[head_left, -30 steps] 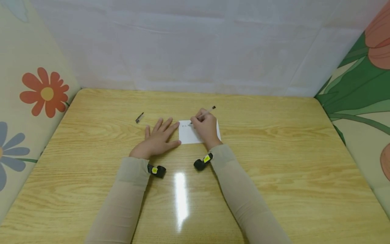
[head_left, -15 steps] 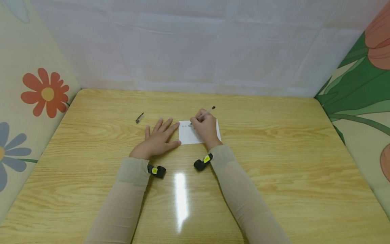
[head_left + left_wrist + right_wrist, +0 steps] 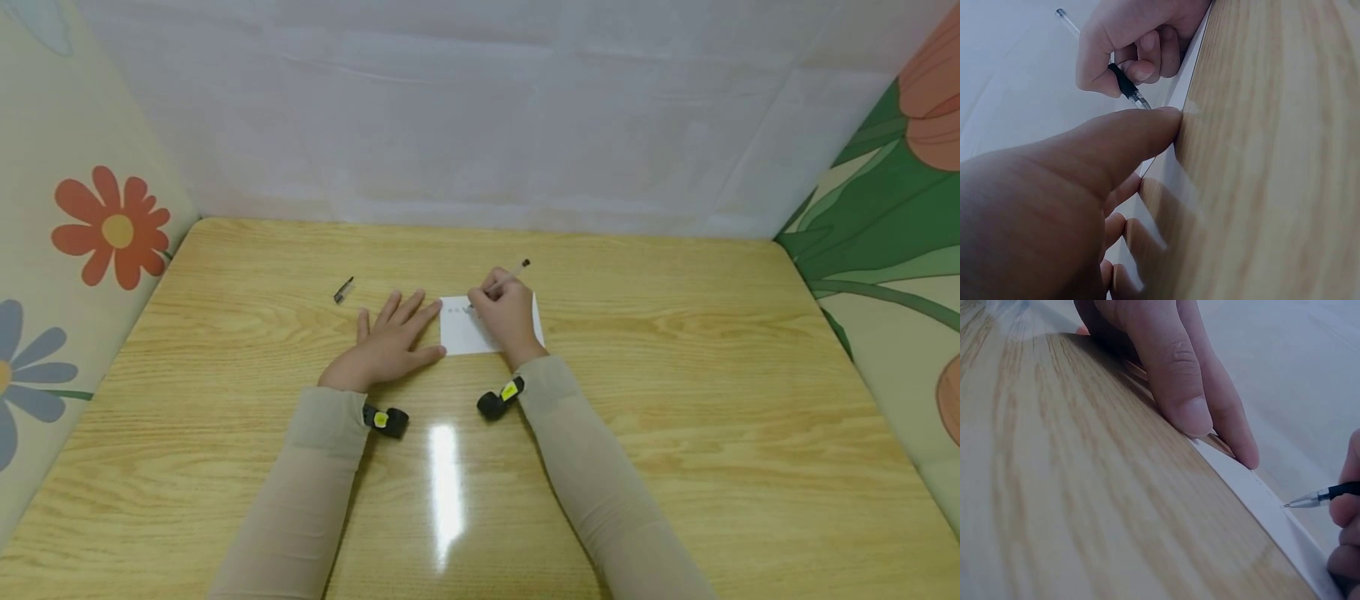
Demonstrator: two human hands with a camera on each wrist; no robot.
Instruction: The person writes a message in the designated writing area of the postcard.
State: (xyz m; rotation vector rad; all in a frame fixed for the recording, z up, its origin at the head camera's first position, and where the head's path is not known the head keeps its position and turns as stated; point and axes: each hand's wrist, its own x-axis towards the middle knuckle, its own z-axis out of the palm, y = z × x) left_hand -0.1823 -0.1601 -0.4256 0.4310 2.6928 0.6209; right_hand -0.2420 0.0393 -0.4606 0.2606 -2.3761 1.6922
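Note:
A small white paper card (image 3: 467,333) lies on the wooden table (image 3: 675,400). My right hand (image 3: 508,312) rests on the card and grips a pen (image 3: 512,273), with the tip down on the card's upper left part. In the right wrist view the pen tip (image 3: 1300,501) meets the card's edge (image 3: 1260,497). My left hand (image 3: 390,342) lies flat on the table with fingers spread, and its thumb and index finger touch the card's left edge. The left wrist view shows that thumb (image 3: 1129,134) against the card, with the pen (image 3: 1127,84) just behind it.
A black pen cap (image 3: 343,289) lies on the table to the upper left of my left hand. Flower-printed panels (image 3: 90,242) stand at the left and right sides, and a white wall (image 3: 480,108) closes the back.

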